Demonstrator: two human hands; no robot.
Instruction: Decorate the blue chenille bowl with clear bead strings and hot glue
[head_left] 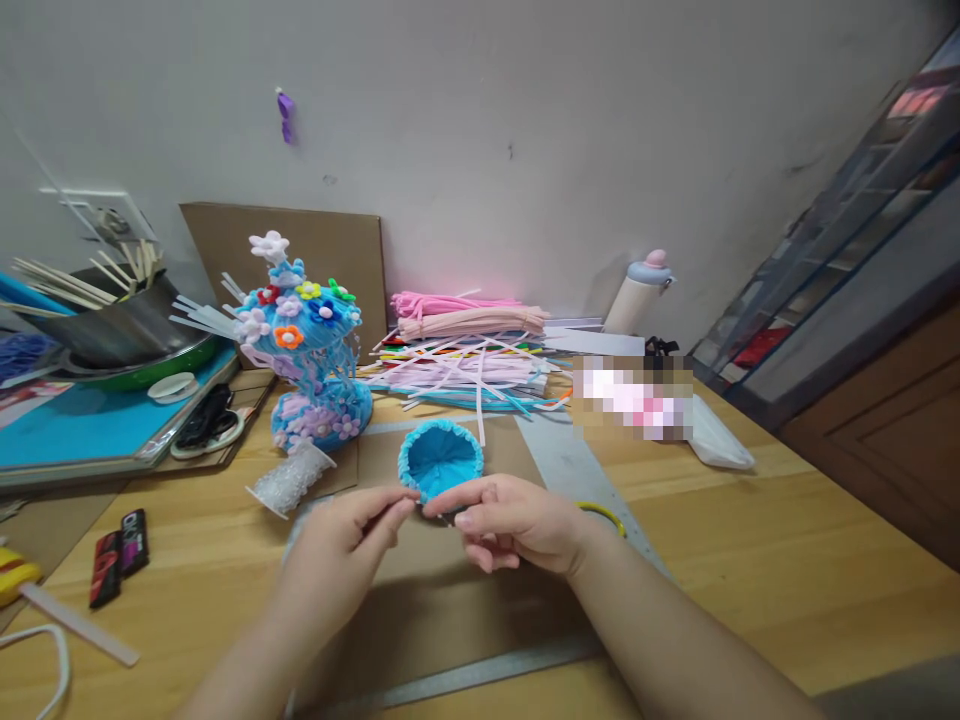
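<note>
My left hand (360, 535) is closed in a pinch, thumb against index finger, just in front of a blue bowl-shaped piece made of pipe cleaners (444, 462). What it pinches is too small to make out. My right hand (517, 520) faces it, index finger stretched toward the left fingertips and thumb bent in below. A tiny dark thing shows by the right thumb, but I cannot tell what it is. The blue piece has a fluffy rim and lies with its hollow side toward me on a brown cardboard sheet (420, 620).
A flower-covered blue pipe-cleaner figure (307, 340) stands at left, beside a spool of clear beads (291, 480). Bundled pipe cleaners (465, 370) lie at the back. A bottle (637, 298), black-handled scissors (206, 420), a metal pot (112, 320) and a yellow glue gun (16, 575) surround the cardboard.
</note>
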